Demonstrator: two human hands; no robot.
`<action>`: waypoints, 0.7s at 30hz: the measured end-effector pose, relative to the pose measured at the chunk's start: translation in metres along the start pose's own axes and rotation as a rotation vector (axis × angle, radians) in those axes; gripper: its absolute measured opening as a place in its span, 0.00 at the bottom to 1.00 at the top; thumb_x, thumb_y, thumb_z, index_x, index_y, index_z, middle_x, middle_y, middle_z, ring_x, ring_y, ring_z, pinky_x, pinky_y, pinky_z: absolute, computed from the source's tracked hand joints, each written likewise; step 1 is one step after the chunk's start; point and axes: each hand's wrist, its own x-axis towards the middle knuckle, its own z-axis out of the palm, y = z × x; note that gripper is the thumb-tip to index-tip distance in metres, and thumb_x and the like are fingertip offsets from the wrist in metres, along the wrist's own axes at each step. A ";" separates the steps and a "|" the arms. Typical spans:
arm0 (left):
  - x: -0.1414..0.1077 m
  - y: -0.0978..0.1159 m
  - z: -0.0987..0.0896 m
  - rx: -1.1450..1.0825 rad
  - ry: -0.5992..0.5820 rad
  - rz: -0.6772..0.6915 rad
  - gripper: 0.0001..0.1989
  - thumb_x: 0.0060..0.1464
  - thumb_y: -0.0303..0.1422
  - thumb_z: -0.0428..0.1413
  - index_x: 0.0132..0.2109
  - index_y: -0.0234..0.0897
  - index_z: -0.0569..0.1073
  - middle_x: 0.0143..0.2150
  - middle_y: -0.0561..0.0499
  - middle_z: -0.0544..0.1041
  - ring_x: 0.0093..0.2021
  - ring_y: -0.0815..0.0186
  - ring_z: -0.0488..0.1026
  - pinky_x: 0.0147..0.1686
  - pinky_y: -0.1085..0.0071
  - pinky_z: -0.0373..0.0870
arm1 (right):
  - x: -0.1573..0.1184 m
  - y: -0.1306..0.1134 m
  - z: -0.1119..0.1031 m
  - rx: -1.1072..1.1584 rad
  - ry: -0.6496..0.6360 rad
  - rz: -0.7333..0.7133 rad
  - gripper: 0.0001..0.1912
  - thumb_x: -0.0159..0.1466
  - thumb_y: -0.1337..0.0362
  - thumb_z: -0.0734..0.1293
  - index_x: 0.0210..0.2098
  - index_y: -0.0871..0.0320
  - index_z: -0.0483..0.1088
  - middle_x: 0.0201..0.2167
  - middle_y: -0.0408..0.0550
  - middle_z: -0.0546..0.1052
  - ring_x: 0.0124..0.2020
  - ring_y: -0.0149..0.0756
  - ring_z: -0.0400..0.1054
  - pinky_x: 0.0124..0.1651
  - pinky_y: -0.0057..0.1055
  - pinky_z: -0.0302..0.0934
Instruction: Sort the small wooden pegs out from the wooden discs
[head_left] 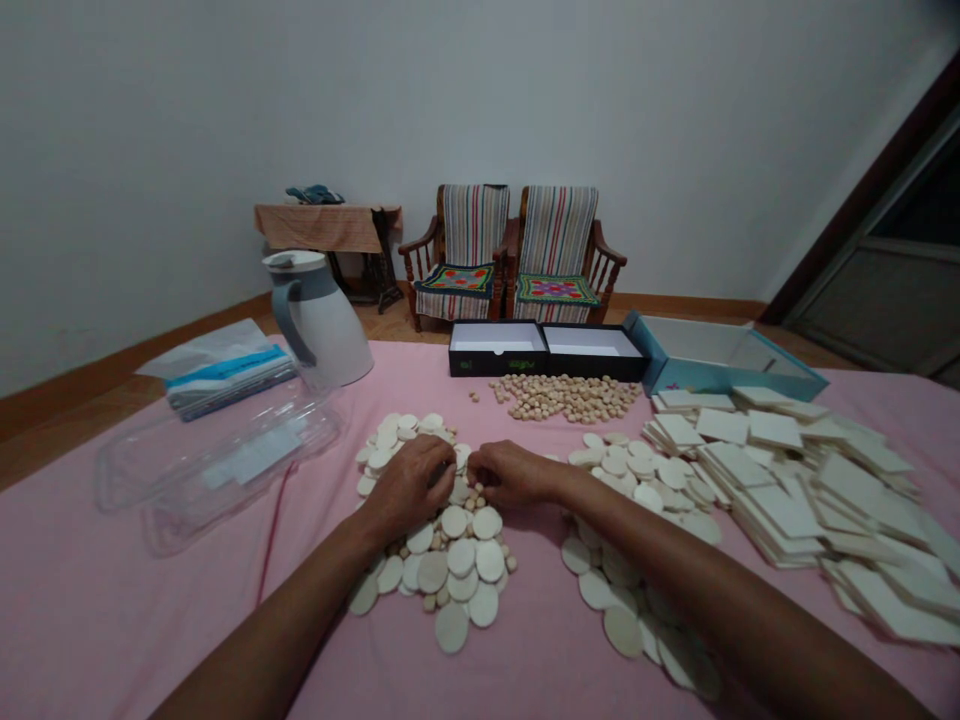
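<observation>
A mixed pile of pale wooden discs [461,558] and small round wooden beads [430,602] lies on the pink cloth in front of me. Over the pile's left and upper part, my left hand [411,480] has its fingers curled down and closed. Facing it, my right hand [510,472] reaches in from the right with bent fingertips pressed together among the beads and discs. What either set of fingertips holds is hidden. Under and beside my right forearm spreads a second heap of wooden discs [596,588].
Wooden beads [566,397] lie before two black boxes [499,365]. A blue box [720,380] stands behind stacked square wooden pieces [772,505]. At left are a white jug [330,325], a tissue pack [225,375] and clear plastic trays [225,470]. Two chairs [476,225] stand beyond.
</observation>
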 end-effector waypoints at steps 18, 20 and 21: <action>-0.001 0.002 -0.002 -0.022 0.005 -0.005 0.07 0.58 0.26 0.48 0.38 0.35 0.71 0.36 0.45 0.74 0.39 0.61 0.70 0.42 0.63 0.68 | 0.071 0.028 -0.007 -0.134 0.213 0.134 0.20 0.63 0.75 0.59 0.54 0.61 0.67 0.55 0.54 0.72 0.56 0.35 0.64 0.58 0.31 0.56; -0.001 0.002 -0.002 -0.024 0.003 0.003 0.06 0.58 0.26 0.49 0.38 0.36 0.71 0.36 0.46 0.74 0.39 0.61 0.70 0.41 0.63 0.68 | 0.080 0.028 -0.004 -0.126 0.208 0.130 0.19 0.62 0.75 0.60 0.52 0.61 0.67 0.54 0.53 0.73 0.54 0.35 0.65 0.57 0.29 0.57; -0.001 0.002 -0.003 -0.025 0.002 0.005 0.06 0.58 0.26 0.49 0.38 0.36 0.71 0.35 0.46 0.74 0.39 0.61 0.70 0.41 0.63 0.68 | 0.082 0.030 -0.003 -0.125 0.214 0.148 0.18 0.62 0.76 0.60 0.51 0.63 0.68 0.53 0.54 0.73 0.53 0.36 0.66 0.56 0.29 0.57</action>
